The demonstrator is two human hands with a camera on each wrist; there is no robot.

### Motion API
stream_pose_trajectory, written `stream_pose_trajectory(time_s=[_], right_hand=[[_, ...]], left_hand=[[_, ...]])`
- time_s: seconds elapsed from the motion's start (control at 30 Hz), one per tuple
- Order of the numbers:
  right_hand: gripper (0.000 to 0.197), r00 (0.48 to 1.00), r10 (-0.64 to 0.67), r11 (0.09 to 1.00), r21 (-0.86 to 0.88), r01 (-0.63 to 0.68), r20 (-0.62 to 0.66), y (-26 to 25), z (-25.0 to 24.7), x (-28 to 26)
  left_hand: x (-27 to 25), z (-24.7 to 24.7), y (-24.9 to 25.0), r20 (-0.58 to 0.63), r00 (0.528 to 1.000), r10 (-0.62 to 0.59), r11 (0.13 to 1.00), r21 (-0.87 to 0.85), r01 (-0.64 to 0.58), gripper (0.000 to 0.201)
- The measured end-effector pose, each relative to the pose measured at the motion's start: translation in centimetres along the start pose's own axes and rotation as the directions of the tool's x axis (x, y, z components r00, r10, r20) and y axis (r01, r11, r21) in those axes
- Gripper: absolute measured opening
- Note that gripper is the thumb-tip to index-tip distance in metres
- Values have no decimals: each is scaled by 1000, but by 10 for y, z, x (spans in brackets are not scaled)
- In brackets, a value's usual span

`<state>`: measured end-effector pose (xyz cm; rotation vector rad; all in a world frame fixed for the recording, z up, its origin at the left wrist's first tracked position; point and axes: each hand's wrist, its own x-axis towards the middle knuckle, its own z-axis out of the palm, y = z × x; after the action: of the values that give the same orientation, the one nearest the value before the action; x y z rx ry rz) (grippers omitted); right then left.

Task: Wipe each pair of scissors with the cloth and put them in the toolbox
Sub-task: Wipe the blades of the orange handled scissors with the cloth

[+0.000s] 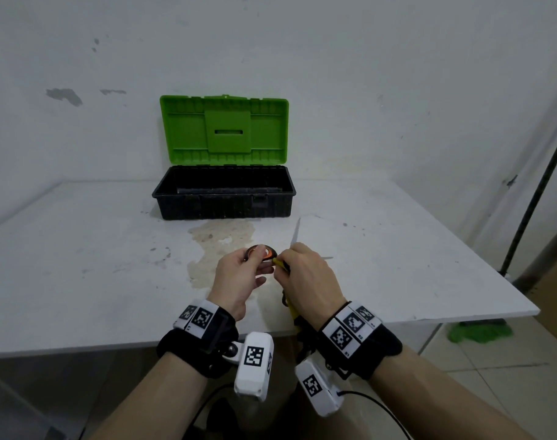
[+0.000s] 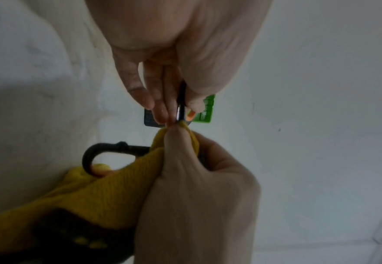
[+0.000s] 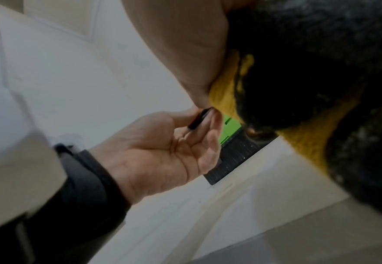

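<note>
- Across the lower two thirds of the head view spreads a white desk (image 1: 80, 265), scuffed, with a pale brownish stain (image 1: 220, 239) at mid-frame; a marked white wall (image 1: 366, 74) fills the upper frame behind it.
- At right of the frame the desk's edge runs diagonally down to a corner at right centre; beyond it are floor tiles (image 1: 493, 376), a dark pole (image 1: 537, 192) and a green heap (image 1: 480, 331) on the floor. Its near edge crosses the lower frame just under the wrists.
- Centre frame, against the wall, stands the toolbox (image 1: 223, 201): black tray, green lid raised upright. Bare desk lies on both sides of it and between it and the hands.
- Below the toolbox, at lower centre, the left hand (image 1: 239, 281) pinches the black-and-orange handle loop of the scissors (image 1: 261, 254) between thumb and fingers.
- Touching it from the right, the right hand (image 1: 309, 281) is curled round the yellow-and-black cloth (image 2: 117, 196), thumb pressing the cloth at the scissors just past the handle.
- Thin pale blades (image 1: 296, 231) stick out above the right hand's knuckles, pointing toward the toolbox yet apart from it.
</note>
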<state>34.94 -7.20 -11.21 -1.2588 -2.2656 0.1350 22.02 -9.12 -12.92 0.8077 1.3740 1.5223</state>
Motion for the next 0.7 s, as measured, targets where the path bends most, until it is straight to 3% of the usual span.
stream_pose_trajectory(time_s=[0.23,0.43,0.63,0.7], right_hand=[[23,986,119,992,53,-113,-117,16,-12,5],[19,989,141,983,128,-135,-42,19,-2,2],[15,980,187,943,291,-158,-73,20,-6,5],[13,980,190,923,349,-159,-57,20,-7,4]], left_hand=[[3,-4,-1,-39,998,-46,998,-43,44,23],[3,-4,-1,-12,999,-51,989,-142,49,26],[0,-3,9,163,986,-23,946,-315,74,28],[0,-7,12,238,971,-20,925,-363,108,43]])
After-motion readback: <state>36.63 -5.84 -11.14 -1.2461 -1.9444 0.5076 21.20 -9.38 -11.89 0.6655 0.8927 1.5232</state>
